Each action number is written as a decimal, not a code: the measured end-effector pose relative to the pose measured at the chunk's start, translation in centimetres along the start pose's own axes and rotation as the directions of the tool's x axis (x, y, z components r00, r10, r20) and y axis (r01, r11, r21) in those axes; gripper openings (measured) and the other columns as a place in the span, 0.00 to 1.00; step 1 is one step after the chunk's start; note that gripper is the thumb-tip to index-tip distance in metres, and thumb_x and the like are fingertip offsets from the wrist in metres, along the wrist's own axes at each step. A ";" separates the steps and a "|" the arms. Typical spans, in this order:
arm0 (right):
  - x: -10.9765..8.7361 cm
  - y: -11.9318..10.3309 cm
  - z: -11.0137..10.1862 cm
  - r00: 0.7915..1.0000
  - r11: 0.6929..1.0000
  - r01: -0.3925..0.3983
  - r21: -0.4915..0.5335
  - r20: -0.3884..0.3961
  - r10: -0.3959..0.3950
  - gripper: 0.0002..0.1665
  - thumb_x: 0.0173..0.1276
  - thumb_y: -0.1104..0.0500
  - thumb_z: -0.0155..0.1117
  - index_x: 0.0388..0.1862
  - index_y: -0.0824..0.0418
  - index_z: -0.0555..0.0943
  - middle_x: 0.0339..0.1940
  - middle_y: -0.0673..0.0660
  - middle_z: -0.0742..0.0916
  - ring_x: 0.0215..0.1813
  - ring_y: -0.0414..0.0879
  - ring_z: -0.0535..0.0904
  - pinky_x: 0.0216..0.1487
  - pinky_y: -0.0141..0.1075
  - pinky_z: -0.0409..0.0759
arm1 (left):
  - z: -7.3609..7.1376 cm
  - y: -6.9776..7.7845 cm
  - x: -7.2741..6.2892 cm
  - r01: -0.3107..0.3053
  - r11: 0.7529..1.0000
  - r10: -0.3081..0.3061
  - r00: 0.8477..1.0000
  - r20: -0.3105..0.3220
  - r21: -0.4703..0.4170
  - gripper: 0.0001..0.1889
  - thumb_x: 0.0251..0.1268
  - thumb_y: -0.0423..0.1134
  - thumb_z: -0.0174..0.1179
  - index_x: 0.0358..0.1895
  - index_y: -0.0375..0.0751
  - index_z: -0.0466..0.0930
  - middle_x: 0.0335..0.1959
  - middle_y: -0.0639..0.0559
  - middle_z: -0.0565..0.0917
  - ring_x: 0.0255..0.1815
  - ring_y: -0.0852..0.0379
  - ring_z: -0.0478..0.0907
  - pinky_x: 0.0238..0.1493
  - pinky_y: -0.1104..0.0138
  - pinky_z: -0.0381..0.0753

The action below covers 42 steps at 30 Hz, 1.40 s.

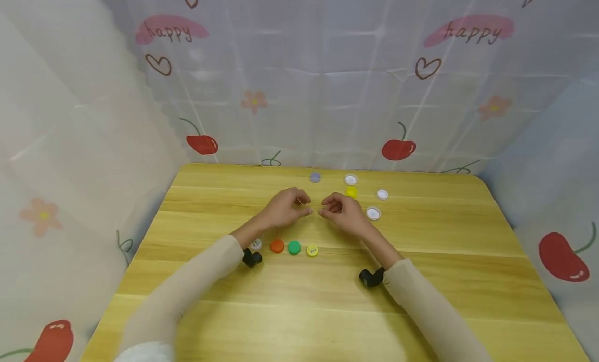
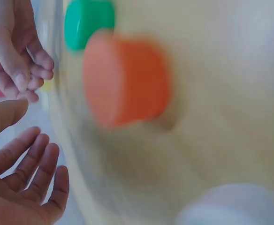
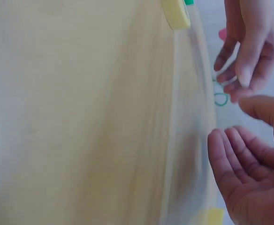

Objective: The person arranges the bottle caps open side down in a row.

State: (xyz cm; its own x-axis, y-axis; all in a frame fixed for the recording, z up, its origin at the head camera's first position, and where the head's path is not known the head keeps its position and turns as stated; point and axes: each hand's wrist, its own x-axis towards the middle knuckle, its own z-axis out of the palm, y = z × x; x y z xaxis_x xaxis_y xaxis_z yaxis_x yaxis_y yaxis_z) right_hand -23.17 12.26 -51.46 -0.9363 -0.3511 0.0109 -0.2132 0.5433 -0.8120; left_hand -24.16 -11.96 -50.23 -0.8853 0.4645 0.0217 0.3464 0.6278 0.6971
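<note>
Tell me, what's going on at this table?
A person has both hands over the table: the left hand and right hand face each other across a small gap, and neither visibly grips anything. Nearer the person sits a row: a pale cap, an orange cap, a green cap and a yellow cap. Beyond the hands and to their right lie a purple disc, another yellow piece and three white discs.

Round caps (image 1: 294,247) in several colours lie on a wood-grain table (image 1: 299,305).

Two hands (image 1: 286,208), nine caps (image 1: 294,247)
</note>
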 end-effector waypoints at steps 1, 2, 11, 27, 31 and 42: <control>0.6 0.1 0.1 0.999 1.000 -0.029 0.013 -0.018 0.029 0.18 0.76 0.51 0.74 0.56 0.61 0.85 0.47 0.58 0.90 0.48 0.49 0.87 0.53 0.41 0.86 | -0.2 -0.2 0.9 0.011 1.000 -0.011 1.000 -0.010 -0.023 0.18 0.77 0.45 0.68 0.61 0.38 0.85 0.54 0.48 0.87 0.56 0.49 0.85 0.61 0.55 0.86; 1.1 0.2 0.1 0.998 0.998 -0.055 0.024 -0.033 0.055 0.18 0.75 0.52 0.74 0.57 0.60 0.85 0.48 0.58 0.90 0.49 0.50 0.87 0.54 0.42 0.86 | -0.3 -0.4 1.7 0.025 0.999 -0.026 0.999 -0.018 -0.046 0.19 0.77 0.44 0.67 0.62 0.37 0.85 0.55 0.46 0.87 0.57 0.48 0.85 0.62 0.54 0.86; 5.2 0.9 1.0 0.990 0.987 -0.113 0.111 -0.078 0.122 0.35 0.72 0.53 0.77 0.71 0.65 0.77 0.53 0.62 0.86 0.56 0.55 0.86 0.62 0.47 0.85 | -0.3 -2.6 6.6 0.175 0.969 -0.198 0.972 -0.127 -0.173 0.20 0.76 0.37 0.67 0.66 0.34 0.82 0.55 0.39 0.87 0.59 0.42 0.86 0.64 0.52 0.86; 9.2 1.4 0.7 0.978 0.984 -0.151 0.097 -0.133 0.163 0.27 0.74 0.59 0.71 0.69 0.66 0.80 0.48 0.59 0.87 0.49 0.49 0.85 0.57 0.40 0.85 | -0.4 -2.7 9.1 0.186 0.976 -0.200 0.972 -0.120 -0.116 0.19 0.74 0.34 0.67 0.65 0.41 0.86 0.47 0.41 0.89 0.45 0.50 0.81 0.51 0.60 0.81; 9.4 1.5 0.9 0.974 0.986 -0.149 0.078 -0.158 0.160 0.21 0.74 0.56 0.73 0.60 0.67 0.84 0.46 0.60 0.87 0.48 0.50 0.85 0.56 0.42 0.85 | -0.2 -2.6 9.0 0.172 0.981 -0.184 0.974 -0.135 -0.094 0.15 0.73 0.36 0.69 0.60 0.41 0.90 0.48 0.41 0.90 0.47 0.49 0.83 0.53 0.60 0.82; 9.2 1.8 1.2 0.977 0.991 -0.125 0.043 -0.167 0.130 0.20 0.74 0.55 0.74 0.58 0.67 0.85 0.47 0.62 0.89 0.49 0.52 0.86 0.57 0.44 0.86 | -0.3 -2.5 8.5 0.192 0.976 -0.203 0.972 -0.120 -0.103 0.14 0.75 0.39 0.70 0.58 0.42 0.90 0.51 0.42 0.88 0.50 0.48 0.82 0.53 0.58 0.81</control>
State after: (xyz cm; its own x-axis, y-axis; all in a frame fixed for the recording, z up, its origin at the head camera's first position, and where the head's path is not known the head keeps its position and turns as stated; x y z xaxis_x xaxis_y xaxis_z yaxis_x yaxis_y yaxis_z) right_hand -31.84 9.05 -53.50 -0.9894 -0.1449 0.0027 -0.0828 0.5499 -0.8311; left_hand -32.65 -9.74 -51.57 -0.9680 0.2487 -0.0346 0.1366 0.6372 0.7585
